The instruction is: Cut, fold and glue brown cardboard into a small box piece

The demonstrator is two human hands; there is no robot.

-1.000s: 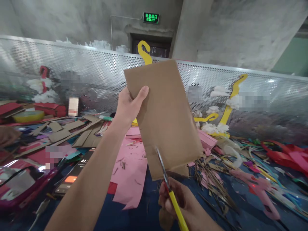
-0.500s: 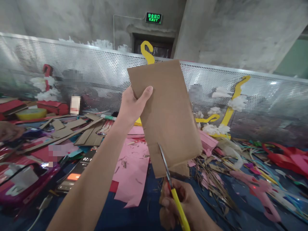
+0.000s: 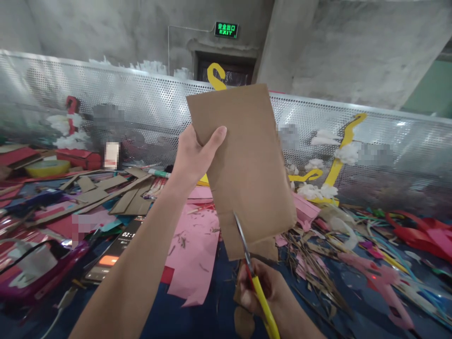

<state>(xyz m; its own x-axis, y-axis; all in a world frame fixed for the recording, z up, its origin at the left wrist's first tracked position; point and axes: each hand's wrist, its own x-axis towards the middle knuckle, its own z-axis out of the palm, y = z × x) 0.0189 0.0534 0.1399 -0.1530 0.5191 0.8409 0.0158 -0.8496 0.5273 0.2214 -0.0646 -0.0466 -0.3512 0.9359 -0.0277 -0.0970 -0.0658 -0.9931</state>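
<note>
While the blue counter [image 3: 165, 310] extends beneath, a brown cardboard sheet [image 3: 247, 155] is held tilted above it, pinched at its left edge by the left hand [image 3: 197, 153], as the right hand [image 3: 263, 285] grasps yellow-handled scissors [image 3: 260, 294] whose visible blade overlaps the sheet's lower part.

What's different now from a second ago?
The cardboard has lifted a little. What looked like another person's hand near the left edge has gone from its spot. Nothing was newly grabbed or let go: the left hand still holds the cardboard and the right hand the scissors. The pink glue gun stayed put.
</note>
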